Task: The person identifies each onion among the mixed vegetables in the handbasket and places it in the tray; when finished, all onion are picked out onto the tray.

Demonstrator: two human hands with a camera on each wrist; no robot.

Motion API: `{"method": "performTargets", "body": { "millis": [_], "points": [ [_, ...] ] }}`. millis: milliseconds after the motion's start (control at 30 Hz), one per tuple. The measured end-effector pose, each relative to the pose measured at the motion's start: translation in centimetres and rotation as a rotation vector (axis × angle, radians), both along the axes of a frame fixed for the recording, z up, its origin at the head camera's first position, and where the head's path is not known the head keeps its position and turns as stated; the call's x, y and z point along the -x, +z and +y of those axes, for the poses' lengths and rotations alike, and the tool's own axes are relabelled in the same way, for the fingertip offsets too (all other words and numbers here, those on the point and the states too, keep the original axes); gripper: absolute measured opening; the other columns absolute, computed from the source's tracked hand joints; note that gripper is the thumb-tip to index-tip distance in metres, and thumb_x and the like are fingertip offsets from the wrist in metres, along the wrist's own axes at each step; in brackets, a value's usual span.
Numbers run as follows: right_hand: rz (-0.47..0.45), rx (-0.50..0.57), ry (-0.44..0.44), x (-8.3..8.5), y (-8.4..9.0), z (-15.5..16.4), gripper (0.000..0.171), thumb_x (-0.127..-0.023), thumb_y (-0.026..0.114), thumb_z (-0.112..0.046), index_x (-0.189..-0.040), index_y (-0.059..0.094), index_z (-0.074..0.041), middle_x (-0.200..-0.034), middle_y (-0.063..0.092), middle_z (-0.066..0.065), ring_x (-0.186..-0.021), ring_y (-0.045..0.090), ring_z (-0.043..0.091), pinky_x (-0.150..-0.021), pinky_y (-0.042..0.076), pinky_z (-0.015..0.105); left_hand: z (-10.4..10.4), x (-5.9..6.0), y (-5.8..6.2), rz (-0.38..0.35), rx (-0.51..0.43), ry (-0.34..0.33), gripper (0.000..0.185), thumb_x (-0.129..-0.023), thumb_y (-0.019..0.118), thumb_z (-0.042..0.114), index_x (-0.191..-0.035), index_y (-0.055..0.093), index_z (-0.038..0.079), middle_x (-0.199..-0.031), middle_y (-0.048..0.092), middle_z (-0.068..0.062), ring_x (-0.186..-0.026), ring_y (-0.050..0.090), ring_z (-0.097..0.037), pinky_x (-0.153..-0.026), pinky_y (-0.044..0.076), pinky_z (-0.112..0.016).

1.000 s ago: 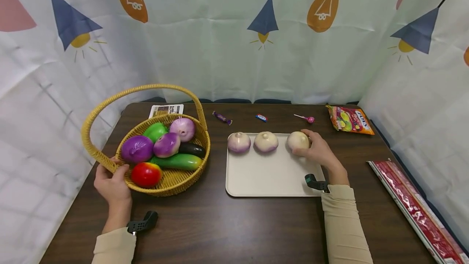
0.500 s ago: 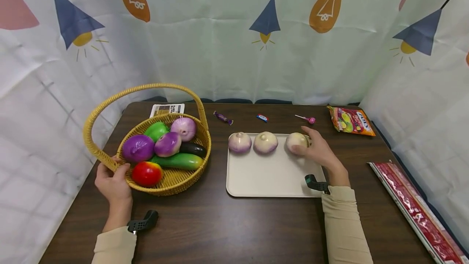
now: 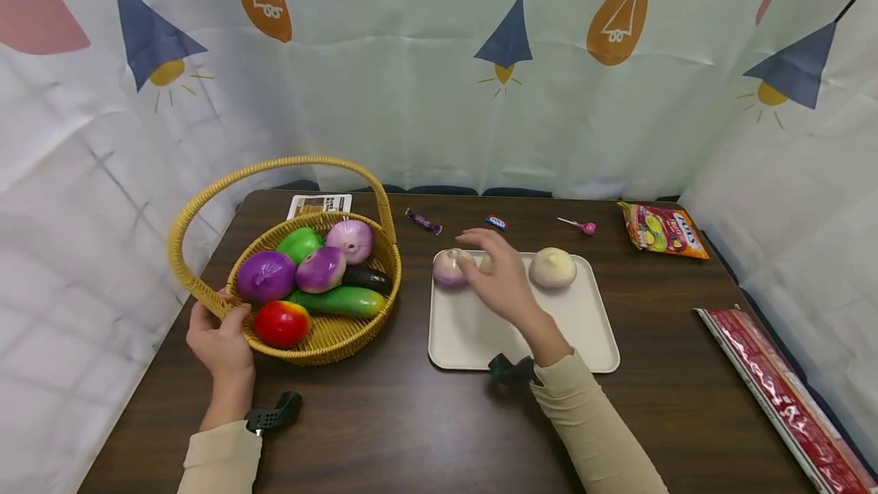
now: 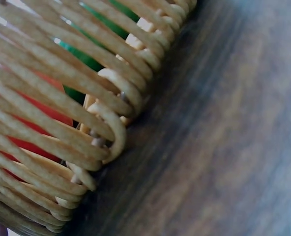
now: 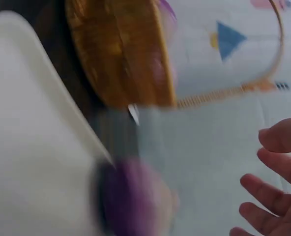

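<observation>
My left hand (image 3: 221, 345) grips the near left side of a yellow wicker basket (image 3: 346, 345), where its tall handle joins the rim. Inside lie a red tomato (image 3: 282, 324), a purple onion (image 3: 350, 241), a green pepper (image 3: 299, 245), a cucumber (image 3: 338, 302) and other purple and dark vegetables. My right hand (image 3: 506, 284) hangs over the cream tray (image 3: 456, 341), fingers spread and nothing between them. It partly hides the middle white-and-purple onion (image 3: 486, 264), between the left onion (image 3: 449, 270) and the right onion (image 3: 552, 268). The right wrist view shows a blurred purple onion (image 5: 130, 201) beside the fingers (image 5: 268, 194).
Behind the tray lie a purple-wrapped candy (image 3: 423, 221), a small blue candy (image 3: 495, 222) and a lollipop (image 3: 578, 226). A fruit-candy bag (image 3: 661, 230) is at the back right, and a long red package (image 3: 782, 395) lies along the right edge. A printed card (image 3: 319, 204) is behind the basket.
My right hand has let go of the right onion, which stays on the tray, and has moved left over the middle one. My left hand keeps its grip on the basket.
</observation>
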State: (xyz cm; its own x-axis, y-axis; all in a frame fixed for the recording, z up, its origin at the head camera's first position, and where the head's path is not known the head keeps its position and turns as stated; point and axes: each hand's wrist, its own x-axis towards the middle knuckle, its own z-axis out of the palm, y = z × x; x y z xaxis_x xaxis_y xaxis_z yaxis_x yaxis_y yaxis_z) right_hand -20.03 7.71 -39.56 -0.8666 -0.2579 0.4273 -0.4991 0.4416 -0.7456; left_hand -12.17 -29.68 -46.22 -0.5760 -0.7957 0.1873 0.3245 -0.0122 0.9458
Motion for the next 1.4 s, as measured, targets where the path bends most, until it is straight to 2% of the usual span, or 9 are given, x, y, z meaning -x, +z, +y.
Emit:
{"method": "performTargets", "body": {
  "millis": [200,367,467,600,733,900,1033,1233,1400],
  "points": [
    [0.059,-0.095,0.189,-0.6,-0.2,-7.7,0.027,-0.090,0.066,-0.016,-0.117,0.067,-0.011,-0.125,0.061,0.002,-0.119,0.055,0.013,-0.099,0.044,0.032,-0.1,0.1,-0.1,0.014,0.000,0.015,0.022,-0.080,0.062,-0.015,-0.098,0.065,-0.002,-0.093,0.063,-0.004,-0.090,0.055,-0.018,-0.077,0.047,-0.019],
    [0.054,-0.075,0.323,-0.9,-0.6,-12.6,0.033,-0.090,0.066,-0.013,-0.123,0.063,-0.009,-0.127,0.059,0.003,-0.119,0.054,0.011,-0.098,0.045,0.024,-0.1,0.2,-0.2,0.034,-0.009,0.008,0.024,-0.080,0.061,-0.015,-0.095,0.066,0.002,-0.091,0.061,-0.006,-0.087,0.055,-0.018,-0.075,0.046,-0.020],
    [-0.005,-0.062,0.341,-0.7,-0.9,-14.7,0.041,-0.089,0.069,-0.015,-0.128,0.058,-0.009,-0.130,0.056,0.002,-0.114,0.055,0.010,-0.093,0.049,0.022,-0.1,0.3,-0.2,0.037,-0.013,0.004,0.024,-0.080,0.061,-0.015,-0.096,0.066,0.001,-0.092,0.061,-0.006,-0.087,0.055,-0.018,-0.075,0.046,-0.020],
    [-0.064,-0.085,0.290,0.0,-1.1,-16.7,0.055,-0.086,0.074,-0.022,-0.135,0.052,-0.010,-0.134,0.053,0.002,-0.114,0.054,0.012,-0.092,0.049,0.023,0.1,0.3,-0.1,0.042,-0.015,0.003,0.023,-0.080,0.061,-0.015,-0.098,0.065,-0.001,-0.092,0.061,-0.006,-0.088,0.055,-0.017,-0.076,0.046,-0.020],
    [-0.125,-0.163,0.254,0.7,-1.1,-17.7,0.068,-0.082,0.078,-0.032,-0.140,0.049,-0.014,-0.138,0.053,0.003,-0.122,0.052,0.014,-0.099,0.043,0.024,0.1,0.3,0.0,0.045,-0.017,0.000,0.023,-0.080,0.061,-0.015,-0.097,0.065,0.000,-0.093,0.061,-0.006,-0.089,0.055,-0.017,-0.076,0.047,-0.020],
    [-0.205,-0.285,0.276,1.0,-1.1,-18.3,0.080,-0.078,0.080,-0.043,-0.144,0.045,-0.017,-0.141,0.050,0.005,-0.124,0.051,0.016,-0.103,0.042,0.029,0.0,0.3,0.0,0.051,-0.020,0.002,0.023,-0.080,0.061,-0.016,-0.094,0.066,0.001,-0.093,0.061,-0.006,-0.088,0.055,-0.017,-0.075,0.048,-0.020],
    [-0.186,-0.341,0.283,0.6,-1.2,-18.3,0.078,-0.077,0.078,-0.050,-0.142,0.047,-0.021,-0.138,0.046,0.008,-0.119,0.053,0.017,-0.100,0.044,0.030,0.0,0.3,0.0,0.053,-0.015,0.003,0.022,-0.080,0.061,-0.015,-0.096,0.065,-0.001,-0.092,0.062,-0.005,-0.088,0.055,-0.017,-0.075,0.047,-0.020],
    [-0.135,-0.181,0.297,-0.8,-1.0,-16.9,0.070,-0.079,0.078,-0.038,-0.138,0.045,-0.018,-0.133,0.050,0.002,-0.113,0.054,0.013,-0.097,0.045,0.027,0.1,0.0,-0.3,0.010,-0.004,0.015,0.023,-0.080,0.063,-0.014,-0.101,0.064,-0.005,-0.089,0.061,-0.002,-0.088,0.054,-0.015,-0.077,0.046,-0.019],
    [-0.104,-0.009,0.295,-2.2,-0.2,-13.7,0.077,-0.074,0.080,-0.023,-0.139,0.039,-0.018,-0.130,0.047,0.001,-0.110,0.053,0.011,-0.095,0.046,0.026,0.1,0.1,0.0,0.021,0.001,0.008,0.022,-0.081,0.063,-0.014,-0.101,0.063,-0.007,-0.091,0.062,-0.004,-0.086,0.055,-0.016,-0.076,0.048,-0.020]
  ]
}}
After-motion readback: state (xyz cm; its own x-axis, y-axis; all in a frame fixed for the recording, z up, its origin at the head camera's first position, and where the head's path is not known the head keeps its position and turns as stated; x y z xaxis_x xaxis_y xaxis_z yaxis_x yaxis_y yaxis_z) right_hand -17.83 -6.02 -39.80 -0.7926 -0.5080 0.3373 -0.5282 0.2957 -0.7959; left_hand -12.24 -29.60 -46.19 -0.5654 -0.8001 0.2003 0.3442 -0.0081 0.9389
